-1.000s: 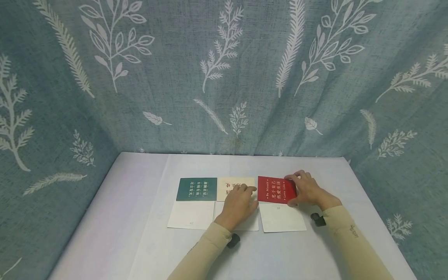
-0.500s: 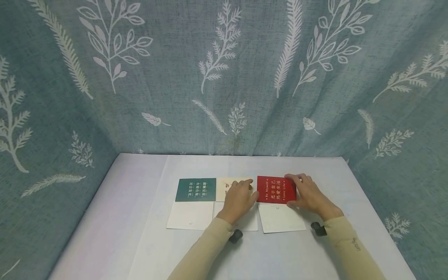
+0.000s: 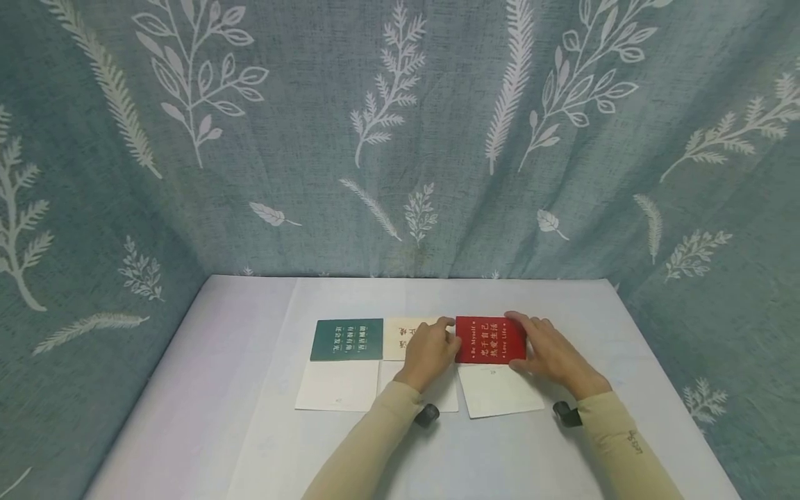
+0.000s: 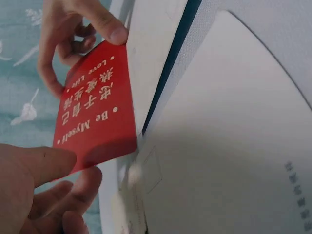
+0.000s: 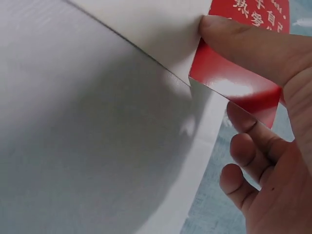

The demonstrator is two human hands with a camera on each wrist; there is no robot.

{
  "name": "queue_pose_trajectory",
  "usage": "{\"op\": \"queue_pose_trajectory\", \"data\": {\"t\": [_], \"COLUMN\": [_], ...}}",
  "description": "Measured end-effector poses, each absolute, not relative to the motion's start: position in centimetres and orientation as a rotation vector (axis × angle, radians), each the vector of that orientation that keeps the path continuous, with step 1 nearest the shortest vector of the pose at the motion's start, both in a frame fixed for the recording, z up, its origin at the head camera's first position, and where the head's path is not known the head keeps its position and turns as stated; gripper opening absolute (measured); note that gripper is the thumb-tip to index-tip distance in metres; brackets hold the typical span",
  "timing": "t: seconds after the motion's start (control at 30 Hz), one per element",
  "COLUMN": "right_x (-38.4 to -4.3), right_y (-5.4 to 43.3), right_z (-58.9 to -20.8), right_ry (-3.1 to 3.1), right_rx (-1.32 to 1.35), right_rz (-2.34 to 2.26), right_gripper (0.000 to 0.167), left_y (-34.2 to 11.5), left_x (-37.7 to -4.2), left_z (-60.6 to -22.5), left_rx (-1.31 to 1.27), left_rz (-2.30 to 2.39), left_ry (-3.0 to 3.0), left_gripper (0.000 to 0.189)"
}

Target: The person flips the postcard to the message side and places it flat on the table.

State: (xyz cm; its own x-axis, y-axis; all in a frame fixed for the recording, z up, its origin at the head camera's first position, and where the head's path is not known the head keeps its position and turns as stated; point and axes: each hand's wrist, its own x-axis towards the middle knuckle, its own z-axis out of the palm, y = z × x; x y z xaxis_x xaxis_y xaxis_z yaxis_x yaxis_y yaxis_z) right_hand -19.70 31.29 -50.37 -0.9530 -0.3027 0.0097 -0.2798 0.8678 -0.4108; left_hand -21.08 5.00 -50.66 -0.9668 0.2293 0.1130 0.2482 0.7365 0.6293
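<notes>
White table (image 3: 500,455): from my remote station I see the red card (image 3: 476,340) at the right end of a row. Left of it lies the cream card (image 3: 397,332), farther left the green card (image 3: 347,340); a white card (image 3: 501,392) lies on its near side. Step in hand, as I judge it: positioning the red card two-handed. The next move, I'd say, calls for both hands to shift together without bending it. Raised or resting, I cannot tell. Grip: the left hand (image 3: 428,354) pinches its left end narrowly, left thumb (image 4: 51,162) on the face. The right hand (image 3: 553,353) spans its right end more widely, right thumb (image 5: 248,44) at the near edge.
</notes>
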Motion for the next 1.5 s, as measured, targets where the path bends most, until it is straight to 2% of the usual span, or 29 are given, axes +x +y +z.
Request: {"op": "queue_pose_trajectory", "data": {"t": [0.4, 0.63, 0.9, 1.03, 1.3, 1.5], "right_x": [-18.9, -17.9, -16.5, -15.9, -14.5, -14.1], "right_y": [31.2, 30.7, 30.5, 30.6, 30.6, 30.6], "right_z": [-49.5, -48.7, -49.4, -50.1, -50.9, -50.6], "right_ry": [2.981, 3.0, 2.885, 2.851, 2.817, 2.905], "right_rx": [-0.524, -0.46, -0.187, -0.132, -0.046, -0.081], "right_rz": [-0.771, -1.084, -1.341, -1.387, -1.456, -1.438], "right_gripper": [0.096, 0.076, 0.044, 0.04, 0.041, 0.031], "left_y": [4.2, 3.6, 3.0, 2.7, 2.3, 2.0], "left_x": [-20.9, -20.5, -19.3, -18.7, -18.0, -17.6], "left_z": [-50.0, -49.2, -48.3, -48.2, -49.3, -49.1], "left_rx": [-0.361, -0.349, -0.353, -0.365, -0.366, -0.39], "left_rz": [-1.206, -1.232, -1.322, -1.413, -1.521, -1.567], "left_ry": [-2.828, -2.763, -2.702, -2.73, -2.814, -2.792], "left_gripper": [0.024, 0.023, 0.023, 0.025, 0.019, 0.022]}}
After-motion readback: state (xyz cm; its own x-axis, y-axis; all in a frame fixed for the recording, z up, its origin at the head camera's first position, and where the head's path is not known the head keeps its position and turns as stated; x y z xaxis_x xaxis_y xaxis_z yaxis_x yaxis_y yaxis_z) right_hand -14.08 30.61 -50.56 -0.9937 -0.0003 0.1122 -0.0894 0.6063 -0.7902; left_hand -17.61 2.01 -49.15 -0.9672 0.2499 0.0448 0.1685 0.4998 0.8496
